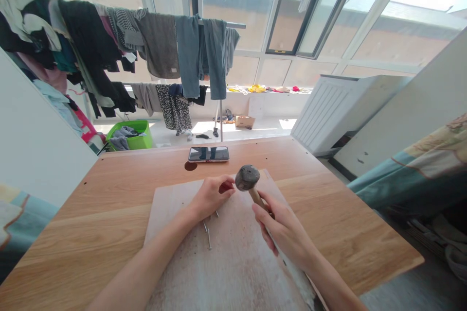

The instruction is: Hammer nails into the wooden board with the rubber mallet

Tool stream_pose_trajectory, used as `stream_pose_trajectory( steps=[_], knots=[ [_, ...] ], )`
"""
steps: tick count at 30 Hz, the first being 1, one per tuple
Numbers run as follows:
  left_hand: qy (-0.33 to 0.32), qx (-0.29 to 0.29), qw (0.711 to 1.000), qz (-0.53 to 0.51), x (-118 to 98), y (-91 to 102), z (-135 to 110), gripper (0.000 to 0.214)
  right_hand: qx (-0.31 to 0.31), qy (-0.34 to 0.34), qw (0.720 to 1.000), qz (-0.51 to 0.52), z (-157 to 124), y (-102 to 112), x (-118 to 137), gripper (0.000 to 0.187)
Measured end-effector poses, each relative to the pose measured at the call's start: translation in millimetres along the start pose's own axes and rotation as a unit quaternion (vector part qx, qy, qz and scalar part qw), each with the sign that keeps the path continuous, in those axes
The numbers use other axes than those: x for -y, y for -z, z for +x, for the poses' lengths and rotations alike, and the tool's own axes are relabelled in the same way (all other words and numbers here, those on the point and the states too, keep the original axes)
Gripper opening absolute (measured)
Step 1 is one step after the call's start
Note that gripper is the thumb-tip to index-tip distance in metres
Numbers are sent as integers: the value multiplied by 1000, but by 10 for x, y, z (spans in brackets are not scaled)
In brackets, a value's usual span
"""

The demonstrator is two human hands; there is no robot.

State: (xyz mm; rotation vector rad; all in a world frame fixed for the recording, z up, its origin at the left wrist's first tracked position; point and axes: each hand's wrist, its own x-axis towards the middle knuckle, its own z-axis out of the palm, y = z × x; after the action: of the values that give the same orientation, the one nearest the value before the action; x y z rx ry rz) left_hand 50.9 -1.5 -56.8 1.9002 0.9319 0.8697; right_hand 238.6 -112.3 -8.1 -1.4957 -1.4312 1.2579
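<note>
My right hand (pixel 282 228) is wrapped round the wooden handle of a hammer (pixel 248 180), whose grey head hangs just above a pale board (pixel 233 262). My left hand (pixel 211 197) rests on the board with its fingertips pinched together right beside the hammer head; what they pinch is too small to make out. Several loose nails (pixel 208 233) lie on the board just below my left hand.
The board lies on a wooden table (pixel 109 214). A black phone (pixel 208 154) rests at the table's far edge, next to a round hole (pixel 190 166). Behind stand a clothes rack (pixel 146 48) full of laundry, a green basket (pixel 133 134) and a white radiator (pixel 335 107).
</note>
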Motion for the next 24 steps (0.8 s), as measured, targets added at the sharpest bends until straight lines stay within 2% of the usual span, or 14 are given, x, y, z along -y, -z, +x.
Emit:
stream_pose_trajectory(
  steps=[8, 13, 18, 20, 24],
  knots=[
    [-5, -7, 1000, -8, -34, -3, 9, 13, 11, -5, 1000, -11, 30, -82, -52, 33],
    [-6, -6, 1000, -9, -19, 0, 6, 26, 7, -5, 1000, -19, 24, -92, -91, 36],
    [-12, 15, 1000, -21, 4, 3, 21, 29, 13, -2, 1000, -18, 24, -98, -125, 38],
    [-1, 32, 999, 7, -36, 56, 24, 26, 14, -1, 1000, -19, 25, -93, -111, 39],
    [24, 73, 982, 174, -187, 294, -14, 10, 16, -5, 1000, -26, -3, -62, -56, 40]
  ],
)
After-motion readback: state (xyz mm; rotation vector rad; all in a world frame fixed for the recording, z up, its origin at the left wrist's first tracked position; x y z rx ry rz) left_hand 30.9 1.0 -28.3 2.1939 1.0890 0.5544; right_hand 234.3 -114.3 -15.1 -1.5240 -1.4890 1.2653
